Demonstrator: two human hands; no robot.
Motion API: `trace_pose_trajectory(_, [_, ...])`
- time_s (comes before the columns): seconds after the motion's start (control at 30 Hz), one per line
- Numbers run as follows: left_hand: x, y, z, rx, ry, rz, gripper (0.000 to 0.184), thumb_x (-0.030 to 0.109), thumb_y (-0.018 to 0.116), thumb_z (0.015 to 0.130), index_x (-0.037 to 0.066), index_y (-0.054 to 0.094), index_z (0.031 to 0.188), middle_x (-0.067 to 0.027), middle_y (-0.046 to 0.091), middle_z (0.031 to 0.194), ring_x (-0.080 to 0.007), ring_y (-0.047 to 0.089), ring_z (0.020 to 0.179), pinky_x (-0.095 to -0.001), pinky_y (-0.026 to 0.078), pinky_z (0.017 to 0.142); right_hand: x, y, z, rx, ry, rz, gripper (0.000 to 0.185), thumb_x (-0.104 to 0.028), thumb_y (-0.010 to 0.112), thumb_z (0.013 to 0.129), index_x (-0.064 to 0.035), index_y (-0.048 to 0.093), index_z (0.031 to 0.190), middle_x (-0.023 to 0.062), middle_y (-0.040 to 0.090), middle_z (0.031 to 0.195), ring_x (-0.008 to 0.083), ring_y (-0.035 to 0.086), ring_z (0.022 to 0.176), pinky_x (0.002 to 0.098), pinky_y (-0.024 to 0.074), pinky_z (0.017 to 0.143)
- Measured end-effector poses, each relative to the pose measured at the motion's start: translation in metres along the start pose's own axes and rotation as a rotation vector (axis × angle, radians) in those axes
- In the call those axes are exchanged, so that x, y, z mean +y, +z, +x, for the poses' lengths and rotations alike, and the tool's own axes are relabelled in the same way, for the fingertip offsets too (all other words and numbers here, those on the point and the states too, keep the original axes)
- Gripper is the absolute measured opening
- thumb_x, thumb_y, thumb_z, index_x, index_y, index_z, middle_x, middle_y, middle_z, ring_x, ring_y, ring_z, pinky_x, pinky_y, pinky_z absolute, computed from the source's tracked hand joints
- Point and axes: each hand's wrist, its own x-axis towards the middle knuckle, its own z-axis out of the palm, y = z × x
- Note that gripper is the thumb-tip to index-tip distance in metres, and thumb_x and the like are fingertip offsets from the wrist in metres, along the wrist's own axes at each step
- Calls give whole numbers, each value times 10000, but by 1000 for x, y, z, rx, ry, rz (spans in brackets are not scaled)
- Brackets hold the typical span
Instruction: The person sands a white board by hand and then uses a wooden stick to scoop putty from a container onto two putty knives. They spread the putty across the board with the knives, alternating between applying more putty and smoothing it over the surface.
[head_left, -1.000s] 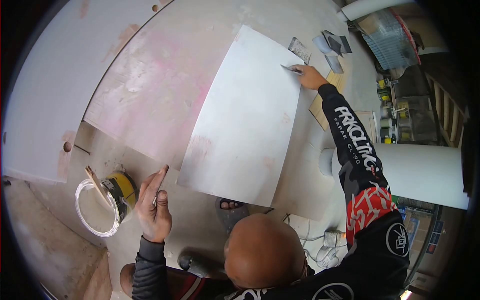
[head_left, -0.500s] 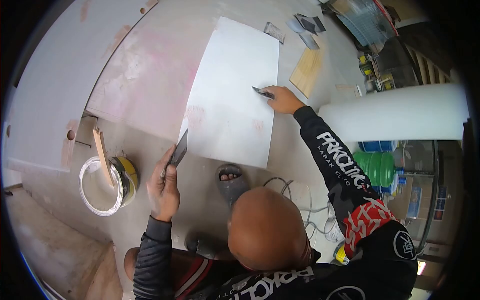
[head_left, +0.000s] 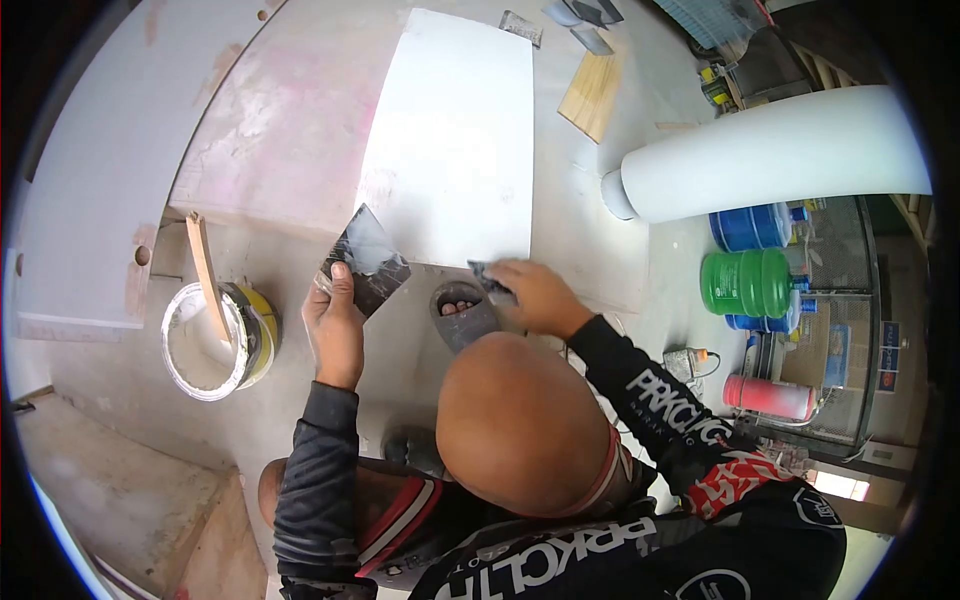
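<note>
My left hand (head_left: 337, 335) grips a dark flat putty plate (head_left: 372, 280), its thumb on top. Whitish putty (head_left: 372, 245) smears the plate's upturned face. Fingers closed, my right hand (head_left: 545, 298) holds a dark scraper (head_left: 488, 277) just past the near edge of a white board (head_left: 450, 130), above a sandalled foot (head_left: 462, 310). The hand partly covers the scraper, and a gap separates it from the plate. The board lies flat ahead, with faint marks near its near end.
To the left stands a putty bucket (head_left: 178, 368) with a wooden stick (head_left: 205, 275) in it. A large grey panel (head_left: 90, 190) lies beyond. On the right are a wood piece (head_left: 590, 97), a big white roll (head_left: 770, 150) and water jugs (head_left: 745, 282). Loose blades (head_left: 590, 38) lie far ahead.
My right hand has come back from the board's right side to its near edge with the scraper. My left hand has turned the plate, so its smeared face shows. The view has shifted.
</note>
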Motion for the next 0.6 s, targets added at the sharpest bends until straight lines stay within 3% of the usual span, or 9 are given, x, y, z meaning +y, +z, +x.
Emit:
trace_pose_trajectory(0.07, [0,2,0,16,-25,-82,300,306,568,997,19,649,1026,25,604,874,-63,539,822,-244,458,737,-13,0,-14,-170,68,-1,379,-41,565,769,0,620,1142,193,622,1147,371,586,1041,441,466,923])
trace_pose_trajectory(0.13, [-3,-5,4,85,-227,-51,233,252,591,980,29,630,1036,-4,626,899,-95,588,820,-247,487,715,-25,-2,-17,-346,126,0,387,-29,545,773,0,619,1152,201,613,1171,371,580,1056,447,462,932])
trace_pose_trajectory(0.2, [-1,3,5,90,-296,-198,215,231,567,983,38,612,1066,-29,637,932,-124,618,837,-257,510,695,-45,-14,-11,51,88,248,426,2,517,779,-12,623,1192,202,608,1219,354,576,1134,419,459,976])
trace_pose_trajectory(0.27, [7,17,-2,94,-371,-339,203,210,544,986,47,594,1096,-54,647,965,-153,648,853,-267,532,675,-65,-39,1,161,81,373,448,34,502,785,-23,619,1213,194,597,1252,340,558,1183,398,448,1002])
trace_pose_trajectory(0.33, [12,25,-7,-135,-459,-555,307,124,628,894,-24,552,1152,-62,625,1027,-150,614,933,-278,500,826,-76,-57,15,280,69,497,473,67,488,790,-33,615,1235,187,586,1284,327,540,1232,376,437,1027])
trace_pose_trajectory(0.4, [11,28,-2,-383,-486,-722,504,39,714,788,-75,499,1229,-74,597,1113,-152,577,1036,-288,468,943,-81,-63,30,309,-239,630,510,121,468,801,-49,604,1263,161,565,1317,317,502,1287,350,419,1048])
trace_pose_trajectory(0.43, [13,32,6,-292,-671,-761,524,51,715,792,-67,490,1251,-84,586,1159,-159,565,1080,-299,451,977,-75,-66,39,181,-282,560,516,136,461,808,-53,602,1267,156,544,1335,322,507,1277,354,423,1041])
trace_pose_trajectory(0.53, [37,47,5,-373,-275,-620,389,208,615,932,-8,523,1242,-98,629,1130,-185,626,1040,-346,496,952,-64,-63,50,147,-110,523,517,106,511,801,-62,598,1282,160,548,1319,320,514,1266,363,432,1031])
trace_pose_trajectory(0.6, [58,48,29,-274,-479,-762,313,239,460,1010,45,503,1251,-102,637,1128,-251,650,1018,-386,554,842,-22,-52,47,-12,-190,312,518,61,550,814,-61,570,1317,152,569,1280,296,517,1261,361,446,1011])
